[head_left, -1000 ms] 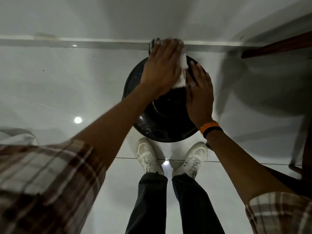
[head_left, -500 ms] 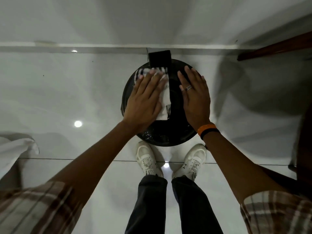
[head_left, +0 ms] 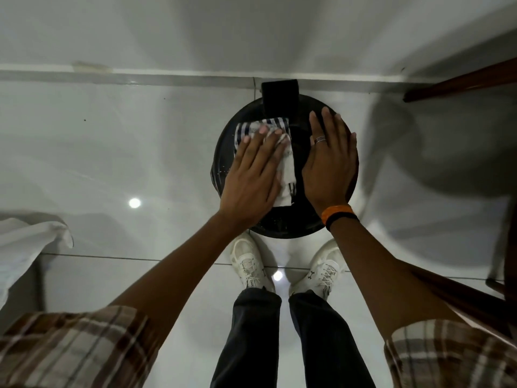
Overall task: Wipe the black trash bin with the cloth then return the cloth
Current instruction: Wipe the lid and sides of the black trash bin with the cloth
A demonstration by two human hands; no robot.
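The round black trash bin point(head_left: 282, 228) stands on the floor against the wall, seen from above, its hinge block point(head_left: 280, 97) at the far side. A white cloth with dark checks point(head_left: 285, 175) lies flat on the left half of the lid. My left hand point(head_left: 253, 175) presses flat on the cloth with fingers spread, covering most of it. My right hand point(head_left: 330, 161), wearing a ring and an orange and black wristband, rests flat on the right half of the lid with nothing in it.
My two white shoes point(head_left: 251, 264) stand just in front of the bin on glossy white tiles. A brown wooden furniture edge point(head_left: 461, 79) is at the upper right, a dark frame point(head_left: 500, 247) along the right, and white fabric point(head_left: 25, 242) at the left edge.
My left hand has drawn the cloth from the bin's far rim back toward me onto the left of the lid. My right hand has stayed flat on the lid's right side.
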